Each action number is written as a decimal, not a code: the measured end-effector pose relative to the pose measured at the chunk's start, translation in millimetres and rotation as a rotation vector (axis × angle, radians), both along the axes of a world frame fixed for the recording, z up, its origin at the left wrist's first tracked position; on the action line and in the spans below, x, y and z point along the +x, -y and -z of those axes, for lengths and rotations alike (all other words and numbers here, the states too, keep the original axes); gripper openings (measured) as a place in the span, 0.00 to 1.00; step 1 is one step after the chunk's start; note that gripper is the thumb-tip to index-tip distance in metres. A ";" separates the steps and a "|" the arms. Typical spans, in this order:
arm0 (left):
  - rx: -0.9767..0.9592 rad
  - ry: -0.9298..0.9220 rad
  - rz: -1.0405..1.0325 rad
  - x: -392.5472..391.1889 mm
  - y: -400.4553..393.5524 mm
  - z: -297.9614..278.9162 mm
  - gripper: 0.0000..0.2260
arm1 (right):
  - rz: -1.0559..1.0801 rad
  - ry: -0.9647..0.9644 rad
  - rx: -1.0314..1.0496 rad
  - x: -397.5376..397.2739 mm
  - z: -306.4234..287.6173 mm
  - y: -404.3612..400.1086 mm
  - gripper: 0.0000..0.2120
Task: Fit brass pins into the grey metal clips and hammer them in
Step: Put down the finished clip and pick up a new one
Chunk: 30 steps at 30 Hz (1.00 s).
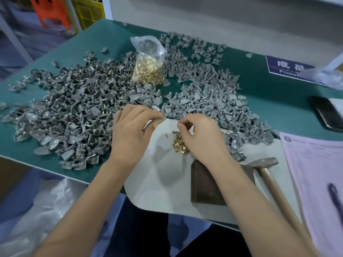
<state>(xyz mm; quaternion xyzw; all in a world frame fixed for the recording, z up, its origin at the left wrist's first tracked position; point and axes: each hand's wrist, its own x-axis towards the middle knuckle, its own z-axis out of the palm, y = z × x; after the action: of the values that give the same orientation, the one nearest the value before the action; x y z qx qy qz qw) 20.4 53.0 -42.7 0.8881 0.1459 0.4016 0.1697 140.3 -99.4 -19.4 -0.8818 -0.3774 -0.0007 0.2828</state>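
**Pins and Clips Meet at a Crowded Green Bench**

While grey metal clips point(78, 112) lie heaped across the green table point(269, 86), a person works at the near edge with both hands over a white sheet point(159, 184). The left hand point(132, 132) has its fingers curled, pinching a small grey clip at the fingertips just above the sheet's far edge. The right hand point(201, 136) hovers over a small pile of loose brass pins point(179, 143) on the sheet, thumb and forefinger drawn together — whether a pin sits between them is too small to tell.

Behind the hands, a clear plastic bag point(148, 60) stands upright among the clips, its lower part packed with more brass pins. A dark metal block point(206, 184) rests on the sheet beneath the right forearm, and a hammer point(267, 167) with a pale wooden handle lies just beside it, head pointing away from the person. Further right, a printed pink paper point(315, 173) lies at the table's edge with a dark pen point(335, 199) on top, and a black phone point(324, 112) sits beyond it. A blue sign point(285, 66) lies flat on the far right of the table — its lettering partly hidden.
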 end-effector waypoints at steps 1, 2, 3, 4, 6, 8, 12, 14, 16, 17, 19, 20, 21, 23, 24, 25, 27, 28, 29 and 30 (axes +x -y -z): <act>-0.004 0.004 0.010 -0.2 -0.2 1.0 0.03 | -0.003 -0.002 -0.002 -0.1 0.0 0.1 0.06; -0.007 0.001 0.021 -0.1 -0.3 2.2 0.03 | -0.009 -0.009 -0.002 -0.3 0.1 0.2 0.06; -0.010 -0.009 0.033 -0.2 -0.3 4.3 0.03 | -0.018 -0.017 0.001 -0.7 0.2 0.5 0.06; -0.012 -0.026 0.048 -0.4 -0.4 5.9 0.03 | -0.027 -0.023 0.005 -0.9 0.1 0.8 0.06; -0.003 -0.061 0.062 -1.2 -0.8 8.4 0.04 | -0.044 -0.030 0.015 -0.7 -0.2 0.6 0.06; 0.026 -0.078 0.049 -1.9 0.7 9.1 0.04 | -0.050 -0.029 0.018 -1.2 -0.4 2.1 0.05; 0.059 -0.054 0.041 -3.2 2.8 7.7 0.04 | -0.110 -0.064 0.087 -2.0 0.7 6.2 0.06; 0.051 -0.044 0.037 -4.1 2.8 7.0 0.04 | -0.193 -0.200 0.196 -4.9 -1.5 8.1 0.12; 0.004 -0.048 0.059 -3.4 2.8 7.5 0.05 | -0.243 -0.289 0.315 -6.6 -3.5 8.5 0.14; -0.020 -0.058 0.082 -2.8 3.5 8.2 0.05 | -0.253 -0.305 0.363 -6.8 -4.0 8.5 0.13; -0.052 -0.084 0.133 -2.0 5.5 9.5 0.06 | -0.257 -0.301 0.407 -5.9 -4.4 8.8 0.10; -0.063 -0.089 0.155 -2.0 6.4 9.9 0.06 | -0.257 -0.292 0.402 -5.3 -4.7 8.7 0.10; -0.075 -0.090 0.173 -2.5 6.9 10.1 0.06 | -0.259 -0.282 0.391 -5.2 -5.1 8.7 0.10; -0.118 -0.076 0.192 -4.0 7.5 9.3 0.07 | -0.273 -0.256 0.380 -5.7 -6.1 8.4 0.10; -0.138 -0.070 0.198 -4.8 7.6 8.7 0.07 | -0.283 -0.252 0.380 -6.2 -6.4 8.0 0.09; -0.147 -0.070 0.207 -5.5 7.7 7.9 0.07 | -0.288 -0.258 0.379 -6.8 -6.4 7.7 0.08; -0.150 -0.092 0.236 -6.8 9.3 6.7 0.08 | -0.276 -0.283 0.376 -7.7 -6.6 7.5 0.05; -0.156 -0.104 0.251 -7.4 10.1 6.4 0.09 | -0.263 -0.291 0.371 -7.2 -6.5 7.8 0.04; -0.165 -0.111 0.259 -7.4 10.9 6.8 0.10 | -0.252 -0.293 0.363 -6.1 -6.0 8.5 0.03; -0.168 -0.112 0.254 -7.2 11.4 7.1 0.11 | -0.248 -0.288 0.351 -5.4 -5.7 9.2 0.04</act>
<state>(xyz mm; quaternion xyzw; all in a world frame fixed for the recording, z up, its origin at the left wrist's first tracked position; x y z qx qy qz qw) 13.2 41.6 -49.9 0.9030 0.0748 0.3131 0.2844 134.9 -108.6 -13.7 -0.7574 -0.4324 0.0940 0.4801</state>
